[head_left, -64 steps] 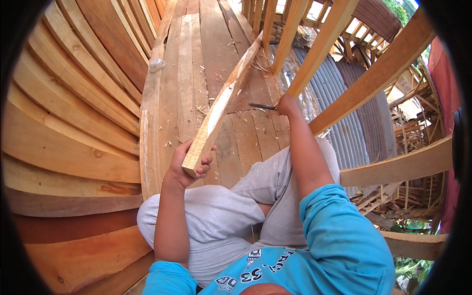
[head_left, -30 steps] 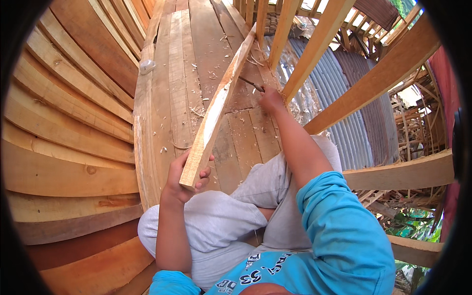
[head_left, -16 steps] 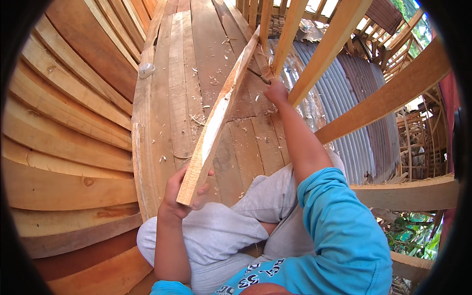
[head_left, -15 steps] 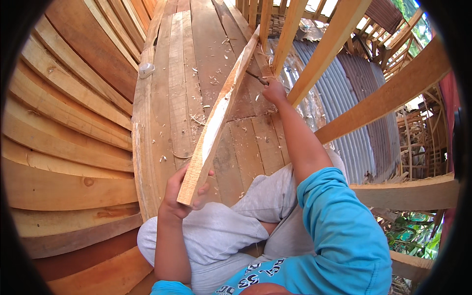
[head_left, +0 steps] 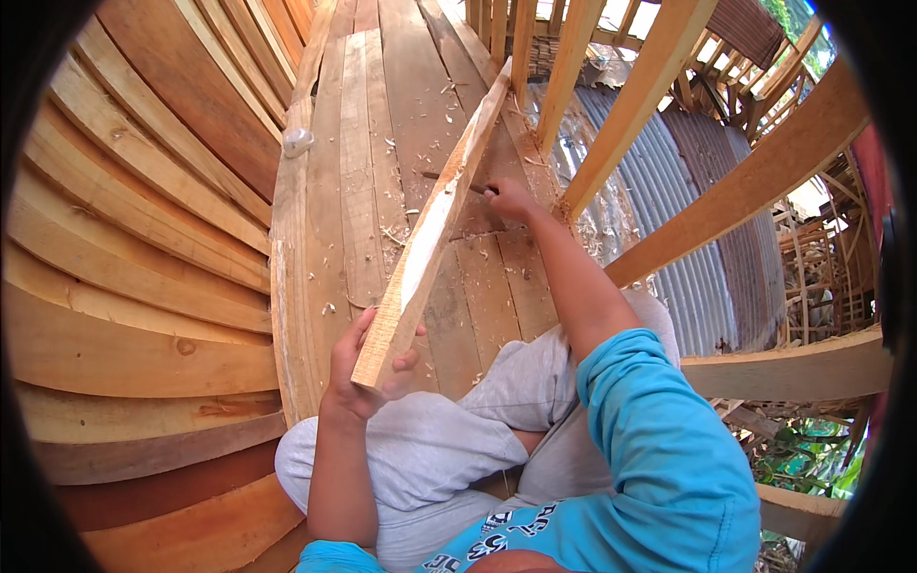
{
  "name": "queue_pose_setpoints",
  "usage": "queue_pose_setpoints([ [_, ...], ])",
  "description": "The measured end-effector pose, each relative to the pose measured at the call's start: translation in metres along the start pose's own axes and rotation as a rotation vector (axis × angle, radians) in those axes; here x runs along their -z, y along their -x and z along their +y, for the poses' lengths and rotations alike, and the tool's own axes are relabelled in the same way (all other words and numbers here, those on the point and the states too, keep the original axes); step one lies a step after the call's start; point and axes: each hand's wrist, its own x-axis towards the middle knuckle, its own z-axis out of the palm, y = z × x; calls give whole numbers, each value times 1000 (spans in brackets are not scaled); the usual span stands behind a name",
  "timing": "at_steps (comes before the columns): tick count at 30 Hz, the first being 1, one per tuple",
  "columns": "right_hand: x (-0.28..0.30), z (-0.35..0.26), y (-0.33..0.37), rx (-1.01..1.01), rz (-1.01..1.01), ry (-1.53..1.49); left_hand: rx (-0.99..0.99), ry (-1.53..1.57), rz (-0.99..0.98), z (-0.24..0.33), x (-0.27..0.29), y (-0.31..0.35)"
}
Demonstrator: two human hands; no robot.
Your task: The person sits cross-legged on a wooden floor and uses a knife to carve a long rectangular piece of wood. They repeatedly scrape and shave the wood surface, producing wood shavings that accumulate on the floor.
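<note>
A long squared piece of wood (head_left: 420,253) slants away from me, its near end raised over my lap and its far end by the railing posts. Along its middle a pale, freshly cut face shows. My left hand (head_left: 349,368) grips the near end, fingers wrapped round from below. In my right hand (head_left: 511,200) is a knife (head_left: 478,188), held by its handle on the right side of the wood. Its dark blade runs across the wood's line, and the tip shows on the left side. Whether the edge touches the wood I cannot tell.
Wood shavings lie scattered over the plank floor (head_left: 358,191). A wall of stacked boards (head_left: 143,277) rises on the left, with a small clear plastic item (head_left: 297,142) near it. Slanted wooden posts (head_left: 635,105) stand at the right, above corrugated metal sheets (head_left: 650,191). My crossed legs are below.
My right hand has drawn the knife back toward me and slightly left, so its blade now crosses the wood's line. The left hand keeps its grip on the near end.
</note>
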Motion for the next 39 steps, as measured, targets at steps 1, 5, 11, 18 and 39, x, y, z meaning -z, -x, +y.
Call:
queue_pose_setpoints([
  [1, -4, -3, 0, 46, -51, -33, -4, 9, -14, 0, 1, 0],
  [5, -7, -13, -8, 19, 50, 69, 31, 53, -187, 0, 8, 0],
  [11, 24, -11, -11, -459, 432, 6, 47, 101, -204, -1, 10, -2],
  [18, 45, 29, -17, -487, 383, 85, 39, 61, -195, 0, 12, 0],
  [39, 44, 24, -49, -445, 460, 107, 35, 26, -129, -3, 9, 2],
])
